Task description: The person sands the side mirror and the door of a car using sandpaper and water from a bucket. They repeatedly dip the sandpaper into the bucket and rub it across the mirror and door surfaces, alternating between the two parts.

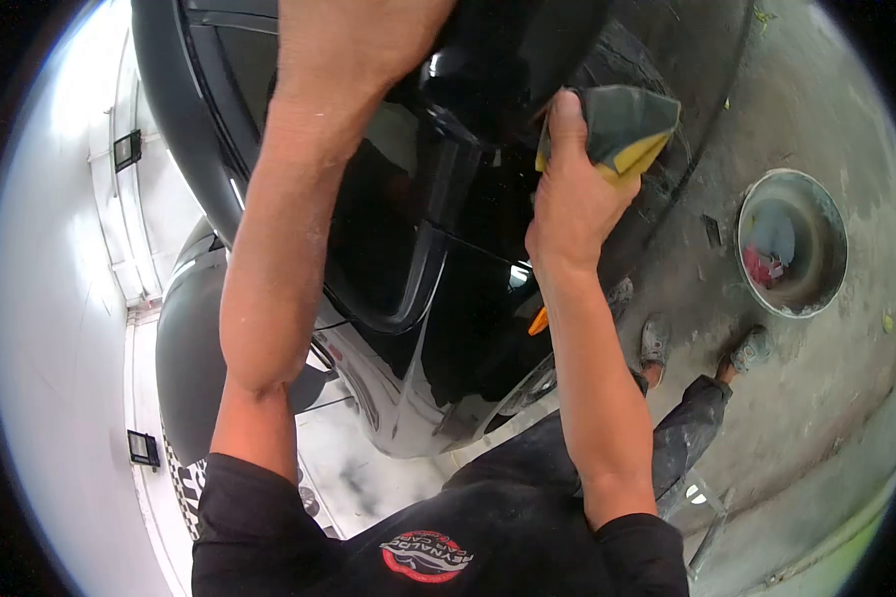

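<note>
Grey concrete floor [826, 99] fills the right side of the view, and a white wall [60, 249] curves down the left. Between them stands a glossy black car [408, 249], its bodywork reflecting the lights. The right hand [572, 199] reaches up to the car with its fingers [565, 114] curled shut around a sponge pad [627, 124]. The pad is grey-green on top with a yellow layer beneath, and it is held flat against the dark bodywork near the top of the frame. The left forearm [279, 249] stretches up across the car's side. The left hand passes out of the top edge, so its fingers cannot be seen. On the floor to the right sits a round bucket [745, 224] with something red inside. Nearer the car are the person's two shoes [654, 338].
</note>
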The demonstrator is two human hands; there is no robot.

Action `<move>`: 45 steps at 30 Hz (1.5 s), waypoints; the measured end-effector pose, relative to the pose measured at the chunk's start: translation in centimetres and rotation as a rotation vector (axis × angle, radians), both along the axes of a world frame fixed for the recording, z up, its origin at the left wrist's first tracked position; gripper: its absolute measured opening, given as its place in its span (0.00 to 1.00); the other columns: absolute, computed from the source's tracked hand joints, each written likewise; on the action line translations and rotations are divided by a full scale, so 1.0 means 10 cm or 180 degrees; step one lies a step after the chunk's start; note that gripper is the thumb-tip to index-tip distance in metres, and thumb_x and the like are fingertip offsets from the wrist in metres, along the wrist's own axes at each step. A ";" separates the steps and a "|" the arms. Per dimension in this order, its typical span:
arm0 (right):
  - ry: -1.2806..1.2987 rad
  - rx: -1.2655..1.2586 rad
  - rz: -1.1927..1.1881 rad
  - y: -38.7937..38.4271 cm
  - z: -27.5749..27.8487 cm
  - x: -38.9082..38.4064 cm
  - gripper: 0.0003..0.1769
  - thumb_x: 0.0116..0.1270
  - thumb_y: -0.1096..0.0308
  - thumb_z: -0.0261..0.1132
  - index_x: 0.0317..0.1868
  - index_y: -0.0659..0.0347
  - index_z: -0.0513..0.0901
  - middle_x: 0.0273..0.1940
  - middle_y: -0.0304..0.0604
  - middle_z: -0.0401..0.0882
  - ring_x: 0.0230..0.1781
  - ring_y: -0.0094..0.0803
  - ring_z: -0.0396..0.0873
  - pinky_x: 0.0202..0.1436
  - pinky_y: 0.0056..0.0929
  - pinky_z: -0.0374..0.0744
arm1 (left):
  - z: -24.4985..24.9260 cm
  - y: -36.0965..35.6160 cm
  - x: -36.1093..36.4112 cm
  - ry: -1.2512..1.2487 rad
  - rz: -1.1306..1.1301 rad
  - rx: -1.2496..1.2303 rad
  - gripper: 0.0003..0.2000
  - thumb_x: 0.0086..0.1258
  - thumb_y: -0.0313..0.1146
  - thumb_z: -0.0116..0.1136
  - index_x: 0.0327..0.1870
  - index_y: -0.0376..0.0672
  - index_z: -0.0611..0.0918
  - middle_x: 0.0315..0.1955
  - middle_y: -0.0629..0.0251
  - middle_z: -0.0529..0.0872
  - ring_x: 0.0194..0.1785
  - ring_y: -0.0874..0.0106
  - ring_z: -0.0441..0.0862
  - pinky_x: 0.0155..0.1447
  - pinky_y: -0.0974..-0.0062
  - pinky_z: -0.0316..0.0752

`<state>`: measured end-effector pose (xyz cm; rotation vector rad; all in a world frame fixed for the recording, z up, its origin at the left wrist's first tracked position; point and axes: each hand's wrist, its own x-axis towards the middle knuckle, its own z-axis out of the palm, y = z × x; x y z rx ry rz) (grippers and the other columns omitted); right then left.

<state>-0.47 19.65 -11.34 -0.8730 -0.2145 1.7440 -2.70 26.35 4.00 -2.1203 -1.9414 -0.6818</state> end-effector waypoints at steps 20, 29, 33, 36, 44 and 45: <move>-0.1942 0.3512 -0.1028 0.12 0.03 0.22 0.15 0.55 0.73 0.84 0.36 0.58 0.84 0.33 0.37 0.82 0.37 0.32 0.78 0.46 0.31 0.73 | 0.06 -0.06 -0.42 0.0294 -0.0159 0.0559 0.25 0.85 0.50 0.46 0.47 0.33 0.84 0.39 0.38 0.87 0.47 0.39 0.85 0.52 0.51 0.77; -0.2613 0.3584 -0.1096 0.09 0.30 0.26 0.18 0.51 0.75 0.86 0.38 0.57 0.85 0.29 0.37 0.81 0.37 0.36 0.76 0.47 0.32 0.71 | 0.28 -0.02 -0.52 -0.0929 0.0219 0.0355 0.23 0.87 0.46 0.45 0.47 0.32 0.84 0.33 0.45 0.86 0.40 0.54 0.83 0.50 0.62 0.77; -0.2658 0.3499 -0.0954 -0.02 0.30 0.31 0.17 0.52 0.74 0.85 0.38 0.56 0.84 0.31 0.36 0.82 0.37 0.36 0.76 0.49 0.35 0.69 | 0.27 -0.06 -0.49 -0.1285 -0.0017 0.0759 0.26 0.88 0.48 0.45 0.51 0.29 0.84 0.38 0.50 0.88 0.45 0.66 0.84 0.54 0.68 0.76; -0.2970 0.3705 -0.1058 0.06 0.49 0.29 0.16 0.53 0.68 0.85 0.37 0.56 0.85 0.31 0.36 0.81 0.37 0.36 0.76 0.51 0.37 0.66 | 0.17 -0.03 -0.63 -0.1543 -0.0196 0.0877 0.26 0.88 0.48 0.45 0.54 0.29 0.84 0.41 0.53 0.90 0.47 0.68 0.84 0.57 0.70 0.77; -0.3013 0.3685 -0.0814 0.05 0.63 0.34 0.17 0.50 0.74 0.83 0.38 0.55 0.84 0.32 0.39 0.80 0.40 0.38 0.74 0.51 0.36 0.65 | 0.17 -0.04 -0.60 -0.1687 0.0038 0.0812 0.25 0.87 0.48 0.47 0.55 0.29 0.84 0.41 0.52 0.91 0.47 0.69 0.86 0.55 0.71 0.78; -0.2989 0.3589 -0.0787 0.01 0.57 0.35 0.18 0.50 0.75 0.83 0.38 0.55 0.84 0.32 0.38 0.80 0.39 0.37 0.74 0.51 0.36 0.65 | 0.18 -0.05 -0.60 -0.1690 0.0050 0.0805 0.25 0.87 0.48 0.48 0.55 0.29 0.84 0.41 0.52 0.91 0.47 0.69 0.86 0.55 0.71 0.78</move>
